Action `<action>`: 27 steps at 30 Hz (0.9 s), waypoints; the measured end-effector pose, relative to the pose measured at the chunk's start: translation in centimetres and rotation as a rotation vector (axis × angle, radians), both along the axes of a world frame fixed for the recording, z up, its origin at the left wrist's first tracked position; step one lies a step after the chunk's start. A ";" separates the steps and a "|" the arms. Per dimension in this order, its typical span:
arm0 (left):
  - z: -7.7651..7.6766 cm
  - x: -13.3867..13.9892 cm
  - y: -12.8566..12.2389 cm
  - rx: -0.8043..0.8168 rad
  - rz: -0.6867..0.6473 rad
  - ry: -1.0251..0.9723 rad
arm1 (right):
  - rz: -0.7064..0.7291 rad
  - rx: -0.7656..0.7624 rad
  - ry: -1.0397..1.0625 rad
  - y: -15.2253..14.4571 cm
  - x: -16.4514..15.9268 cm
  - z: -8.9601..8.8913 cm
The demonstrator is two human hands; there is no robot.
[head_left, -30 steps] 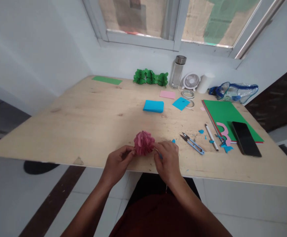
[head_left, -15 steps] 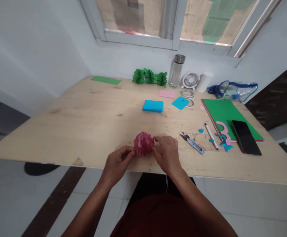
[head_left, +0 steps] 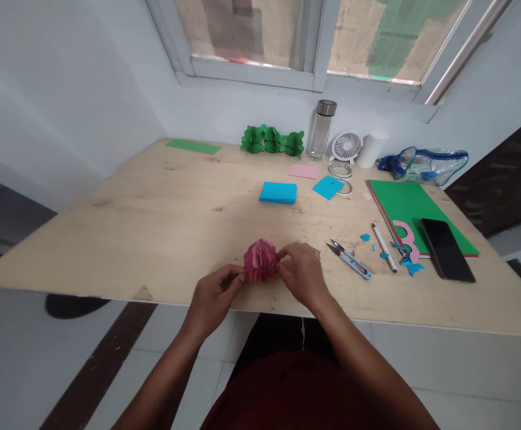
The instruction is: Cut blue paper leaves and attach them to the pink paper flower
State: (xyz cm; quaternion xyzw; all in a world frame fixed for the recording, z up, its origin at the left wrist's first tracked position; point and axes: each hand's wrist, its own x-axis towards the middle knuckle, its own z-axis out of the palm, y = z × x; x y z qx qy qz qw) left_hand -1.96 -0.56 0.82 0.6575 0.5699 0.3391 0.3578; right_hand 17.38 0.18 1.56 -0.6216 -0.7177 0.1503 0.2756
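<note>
Pink paper ball [head_left: 260, 261] pinched at both sides, by the table's [head_left: 170, 239] near edge.
Its sides are held lightly between thumb and finger of the left hand [head_left: 215, 294] and right hand [head_left: 302, 273]; folds could be torn by uneven pulling or flattened by squeezing.

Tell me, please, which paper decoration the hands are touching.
The pink ball: the left hand and right hand touch its sides. The green decorations stand near the wall.
</note>
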 end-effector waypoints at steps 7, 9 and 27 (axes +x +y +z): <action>0.1 0.2 0.0 0.004 0.012 0.002 | -0.019 -0.017 0.059 0.3 -0.1 -0.1; 0.0 0.2 0.0 0.008 0.004 0.000 | 0.001 -0.018 0.053 0.3 -0.1 -0.2; -0.3 0.4 -0.2 0.028 0.030 0.014 | 0.097 -0.009 -0.014 0.2 0.2 -0.5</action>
